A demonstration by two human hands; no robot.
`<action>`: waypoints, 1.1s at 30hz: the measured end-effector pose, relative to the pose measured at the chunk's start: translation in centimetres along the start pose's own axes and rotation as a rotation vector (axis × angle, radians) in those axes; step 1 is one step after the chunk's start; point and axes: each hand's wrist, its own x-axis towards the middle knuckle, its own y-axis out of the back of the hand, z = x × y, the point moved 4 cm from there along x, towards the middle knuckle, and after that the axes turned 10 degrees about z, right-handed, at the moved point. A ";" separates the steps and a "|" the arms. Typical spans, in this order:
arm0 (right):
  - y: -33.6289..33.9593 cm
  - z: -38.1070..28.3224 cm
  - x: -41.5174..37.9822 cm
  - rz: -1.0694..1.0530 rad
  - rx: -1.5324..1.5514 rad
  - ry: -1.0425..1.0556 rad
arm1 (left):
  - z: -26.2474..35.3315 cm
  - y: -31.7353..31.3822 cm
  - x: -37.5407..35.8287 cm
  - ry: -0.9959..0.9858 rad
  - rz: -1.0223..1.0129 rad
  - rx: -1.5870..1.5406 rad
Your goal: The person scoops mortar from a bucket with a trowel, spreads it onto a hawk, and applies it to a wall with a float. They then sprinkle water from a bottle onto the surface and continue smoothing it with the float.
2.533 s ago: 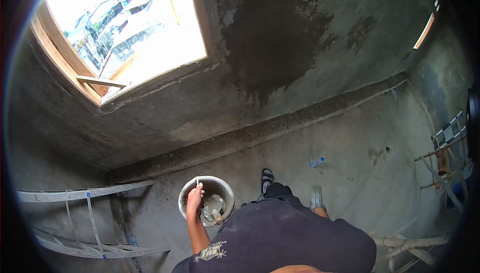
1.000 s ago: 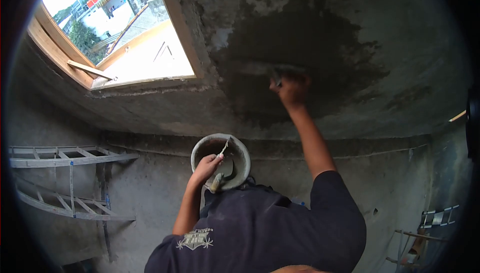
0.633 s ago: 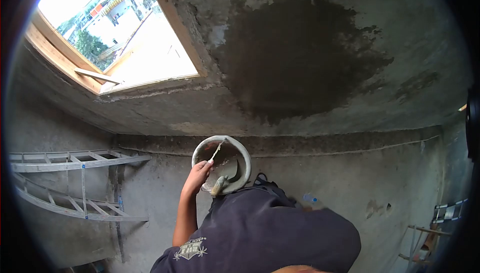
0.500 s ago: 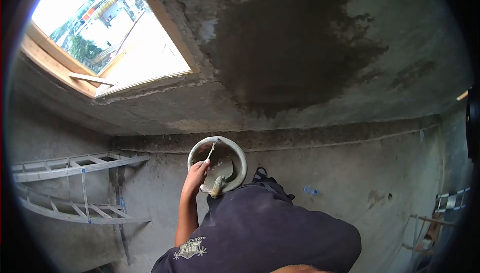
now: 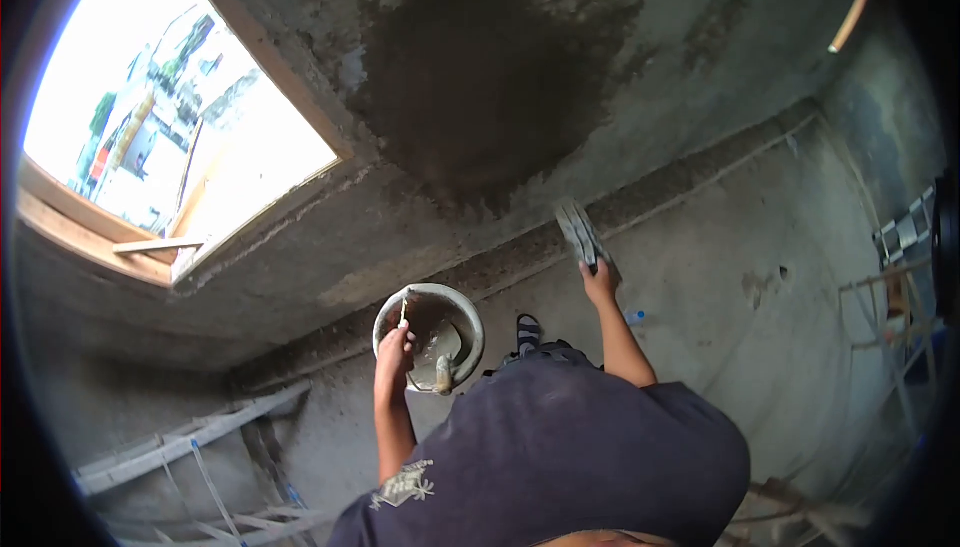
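My left hand (image 5: 396, 345) is closed round the rope handle (image 5: 405, 309) of a mortar-crusted bucket (image 5: 475, 332), which hangs in front of my body. Inside the bucket is a trowel (image 5: 444, 372), its worn grip leaning over the near rim. On the other side, my right hand (image 5: 601, 279) grips a plastering float (image 5: 577, 231) with a long, grey-smeared plate. The float points up toward the wall's foot, seemingly apart from the wall. A large dark wet patch (image 5: 490, 77) covers the wall ahead.
A window opening (image 5: 270, 147) with a wooden frame is at upper left. A ladder (image 5: 150, 467) lies at lower left. A plastic bottle (image 5: 635, 317) is on the floor beyond my right forearm. Metal frames (image 5: 890, 317) stand at far right.
My right hand has come into view holding the float. The view has tilted and turned, shifting the window and wet patch left. My left hand still holds the bucket.
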 end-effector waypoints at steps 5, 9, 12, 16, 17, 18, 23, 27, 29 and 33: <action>5.4 -6.2 -1.2 0.104 0.199 0.100 | -3.4 3.1 -2.1 -0.042 -0.022 -0.142; 9.2 -10.1 -2.9 0.162 0.282 0.053 | -5.8 6.0 -1.8 -0.110 0.115 -0.176; 10.6 -12.1 -1.9 0.359 0.281 0.088 | -6.6 7.4 -1.8 -0.069 0.163 -0.192; 13.2 -18.8 1.9 0.372 0.293 0.223 | -6.7 7.6 -0.8 0.085 0.211 -0.227; 13.5 -20.3 3.6 0.417 0.292 0.296 | -7.0 7.6 0.0 0.115 0.221 -0.207; 13.6 -21.7 5.1 0.458 0.295 0.366 | -7.3 7.8 0.6 0.144 0.236 -0.186; 13.7 -28.1 12.5 0.642 0.285 0.634 | -8.0 7.9 2.1 0.272 0.300 -0.176; 17.8 -36.5 18.9 0.810 0.262 0.872 | -6.4 7.9 2.1 0.216 0.383 -0.383; 20.4 -42.1 21.7 0.879 0.338 1.012 | -5.4 7.9 1.9 0.162 0.422 -0.470; 18.8 -49.7 27.3 0.904 0.324 1.107 | -3.6 6.3 0.4 0.100 0.461 -0.656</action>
